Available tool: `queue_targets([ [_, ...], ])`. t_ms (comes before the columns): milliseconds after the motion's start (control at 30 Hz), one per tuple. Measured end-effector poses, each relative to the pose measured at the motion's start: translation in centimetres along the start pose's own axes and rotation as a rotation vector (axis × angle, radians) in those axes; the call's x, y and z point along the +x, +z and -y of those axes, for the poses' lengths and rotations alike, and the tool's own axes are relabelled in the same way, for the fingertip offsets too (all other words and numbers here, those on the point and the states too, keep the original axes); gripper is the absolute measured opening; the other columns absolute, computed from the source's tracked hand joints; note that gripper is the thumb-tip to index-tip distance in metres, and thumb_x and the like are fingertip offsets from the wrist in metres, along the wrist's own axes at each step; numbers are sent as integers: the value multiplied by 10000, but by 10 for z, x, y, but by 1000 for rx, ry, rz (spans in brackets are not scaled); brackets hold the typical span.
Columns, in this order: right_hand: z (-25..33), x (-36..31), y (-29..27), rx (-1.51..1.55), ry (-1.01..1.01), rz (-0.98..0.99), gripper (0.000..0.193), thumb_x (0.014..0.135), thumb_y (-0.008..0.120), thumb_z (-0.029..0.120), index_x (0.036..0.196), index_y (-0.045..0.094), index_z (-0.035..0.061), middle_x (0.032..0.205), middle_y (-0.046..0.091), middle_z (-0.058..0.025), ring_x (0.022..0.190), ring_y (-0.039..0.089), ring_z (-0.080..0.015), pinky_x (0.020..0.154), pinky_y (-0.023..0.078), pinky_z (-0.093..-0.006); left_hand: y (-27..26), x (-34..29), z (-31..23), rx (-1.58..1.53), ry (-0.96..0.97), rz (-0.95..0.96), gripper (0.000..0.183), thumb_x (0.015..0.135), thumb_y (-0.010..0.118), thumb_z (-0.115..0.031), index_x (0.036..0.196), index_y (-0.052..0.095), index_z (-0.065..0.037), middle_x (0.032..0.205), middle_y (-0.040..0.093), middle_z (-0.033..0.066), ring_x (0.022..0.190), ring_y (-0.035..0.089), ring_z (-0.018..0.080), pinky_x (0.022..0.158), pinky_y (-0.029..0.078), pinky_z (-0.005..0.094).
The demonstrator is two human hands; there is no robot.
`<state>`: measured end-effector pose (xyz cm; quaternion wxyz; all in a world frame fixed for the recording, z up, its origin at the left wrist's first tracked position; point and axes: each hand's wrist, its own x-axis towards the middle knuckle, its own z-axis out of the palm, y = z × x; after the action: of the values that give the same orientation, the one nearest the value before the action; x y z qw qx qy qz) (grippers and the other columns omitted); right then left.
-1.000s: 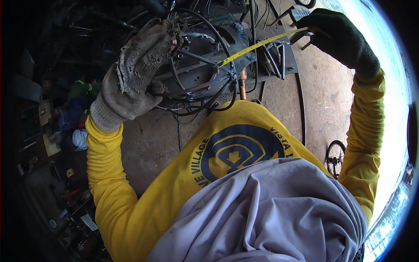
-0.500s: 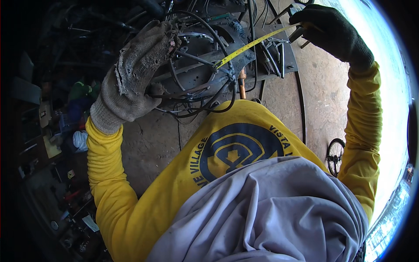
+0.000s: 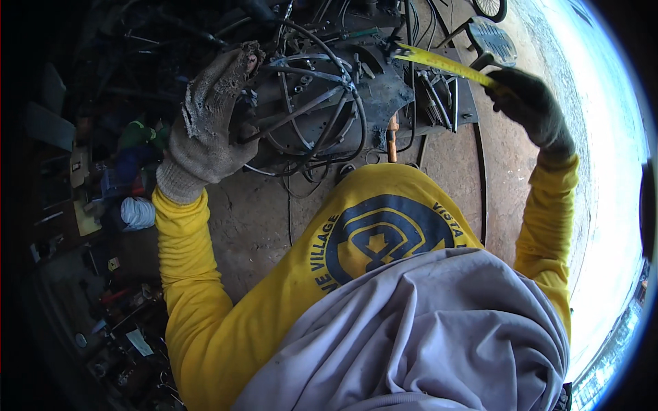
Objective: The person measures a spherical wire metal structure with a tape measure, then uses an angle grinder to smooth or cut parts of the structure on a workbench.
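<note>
My left hand [image 3: 211,127], in a worn, frayed grey knit glove, is closed on the left side of a round cage-like frame of bent metal rods [image 3: 360,113]. Its fingertips are partly hidden by the frame. Out to the right, my right hand [image 3: 533,106] in a dark glove is closed on a yellow tape measure [image 3: 442,61]. The tape's blade stretches leftward from that hand, and its free end hangs above the worktop, apart from the rod frame. The tape's case is mostly covered by the glove.
Beneath the frame is a dark metal worktop [image 3: 391,92] with several short rods [image 3: 439,99] at its right. A copper-coloured cylinder [image 3: 392,137] sticks out from its front edge. A stool-like seat [image 3: 490,41] stands at the far right. Clutter fills the dark left side.
My right hand has come nearer and lower, and the tape's end has lifted off the rod frame. My left hand stays on the frame, which has tilted slightly.
</note>
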<state>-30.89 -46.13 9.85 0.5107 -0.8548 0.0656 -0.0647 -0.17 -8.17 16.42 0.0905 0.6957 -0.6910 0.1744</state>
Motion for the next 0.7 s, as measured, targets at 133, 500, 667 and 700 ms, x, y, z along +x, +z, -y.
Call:
queue_targets([
  [133,-21,-29,45,355,162,-100,386,1009,624,205,1301,603,-47,1001,677,-76,868,639,-132,779,536,-270,9,-8,-1,-107,-60,-10,962,646,781,-81,1523,394,-4,1485,483,219,1327,503,418,1098,435,482],
  [500,-25,-33,104,443,202,-172,384,956,693,143,1283,637,-50,1015,712,-76,889,641,-121,823,540,-284,21,-16,-8,-61,-118,-65,977,670,769,-152,1539,356,16,1496,497,215,1345,497,398,1110,403,480],
  [667,-25,-32,112,414,266,-218,395,941,713,138,1281,644,-51,1032,721,-97,915,646,-131,847,537,-296,19,-13,-16,-86,-178,-59,973,677,772,-156,1540,356,13,1499,497,214,1345,498,391,1110,400,477],
  [700,-24,-31,112,413,268,-212,395,941,713,138,1281,644,-51,1032,721,-97,915,646,-131,847,537,-296,21,-12,-18,-57,-163,-76,973,679,771,-153,1543,353,8,1500,496,213,1344,498,392,1111,399,477],
])
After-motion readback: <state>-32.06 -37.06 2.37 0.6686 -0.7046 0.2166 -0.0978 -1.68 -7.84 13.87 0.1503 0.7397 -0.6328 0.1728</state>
